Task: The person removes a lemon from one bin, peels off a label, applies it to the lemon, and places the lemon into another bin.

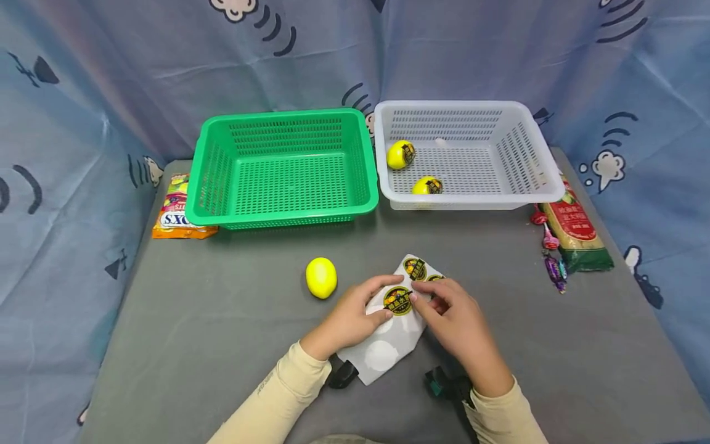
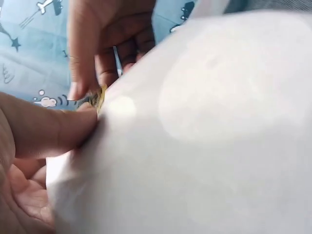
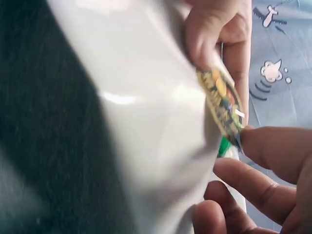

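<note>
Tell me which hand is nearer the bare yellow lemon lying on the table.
Left. The left hand holds the sticker sheet just right of and below the lemon; the right hand pinches a sticker farther right, beyond the left hand.

Both hands [image 1: 407, 311] together (fingers pinching)

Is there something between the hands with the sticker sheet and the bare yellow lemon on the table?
Nothing visible. The left hand holds the sticker sheet and the right hand pinches the round sticker. The lemon lies just to the left of the left hand, with only bare table between them.
</note>
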{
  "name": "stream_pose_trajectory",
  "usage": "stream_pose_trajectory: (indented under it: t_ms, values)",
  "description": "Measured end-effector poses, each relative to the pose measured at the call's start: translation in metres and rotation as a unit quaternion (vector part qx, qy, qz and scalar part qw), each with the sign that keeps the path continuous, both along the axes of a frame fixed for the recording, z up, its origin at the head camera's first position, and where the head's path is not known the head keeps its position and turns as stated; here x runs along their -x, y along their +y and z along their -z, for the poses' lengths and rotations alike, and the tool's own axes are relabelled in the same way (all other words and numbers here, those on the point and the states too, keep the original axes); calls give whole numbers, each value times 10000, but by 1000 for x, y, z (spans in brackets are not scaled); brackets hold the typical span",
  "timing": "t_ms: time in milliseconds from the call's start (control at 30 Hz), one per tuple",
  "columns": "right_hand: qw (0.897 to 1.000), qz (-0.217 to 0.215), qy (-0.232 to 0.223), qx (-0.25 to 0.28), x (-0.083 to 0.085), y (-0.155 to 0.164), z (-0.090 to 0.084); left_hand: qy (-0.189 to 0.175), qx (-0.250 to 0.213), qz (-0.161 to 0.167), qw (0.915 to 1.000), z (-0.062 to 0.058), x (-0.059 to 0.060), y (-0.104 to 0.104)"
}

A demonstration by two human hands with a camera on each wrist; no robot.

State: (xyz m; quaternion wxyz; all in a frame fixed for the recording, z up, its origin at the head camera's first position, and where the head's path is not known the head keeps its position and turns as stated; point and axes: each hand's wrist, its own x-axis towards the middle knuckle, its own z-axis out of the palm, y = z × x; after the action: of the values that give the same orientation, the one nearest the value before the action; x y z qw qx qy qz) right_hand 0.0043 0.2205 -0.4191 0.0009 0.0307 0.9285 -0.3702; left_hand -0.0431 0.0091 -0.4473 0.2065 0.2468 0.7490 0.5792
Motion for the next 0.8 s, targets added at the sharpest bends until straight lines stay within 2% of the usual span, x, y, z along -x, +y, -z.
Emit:
stream_pose_trajectory:
  t_ms: [133,167,233,300,333,400,433,500,567,633,700,767,800]
  values:
    - [9999,-23,-108,-81,-1,-3,-2,208,-20,-29,9998,1,-6,0]
    - [9998,4,-163,-95,-1,-2,-2,329,59,-72,9994,0,-7,0]
    - [9995,109,-275,-54,-1,2,-1,838,378,-197,9956,-2,-10,-1]
    - [9989,260,-378,-9,-2,7,1,1527,741,-436,9845,-7,-12,-5]
    - [9986,336,-418,-9,-2,10,1,1883,926,-635,9757,-11,-12,-9]
    - [9978,481,-454,-36,-3,16,3,2501,1288,-1168,9525,-20,-11,-19]
    - [9973,543,-488,-65,-4,18,3,2635,1461,-1465,9422,-26,-9,-25]
    - [9963,646,-565,-87,-5,23,3,2482,1755,-1996,9315,-35,-5,-39]
    - [9953,714,-641,-103,-6,26,3,1956,2070,-2307,9304,-37,3,-52]
    - [9943,753,-751,-76,-7,25,3,1289,2377,-2355,9335,-32,11,-62]
    - [9937,775,-813,-18,-5,23,4,785,2546,-2307,9358,-20,17,-66]
    - [9924,865,-877,16,-4,20,5,532,2627,-2254,9367,-10,20,-66]
    - [9916,925,-900,60,-3,17,6,538,2609,-2238,9375,-6,20,-65]
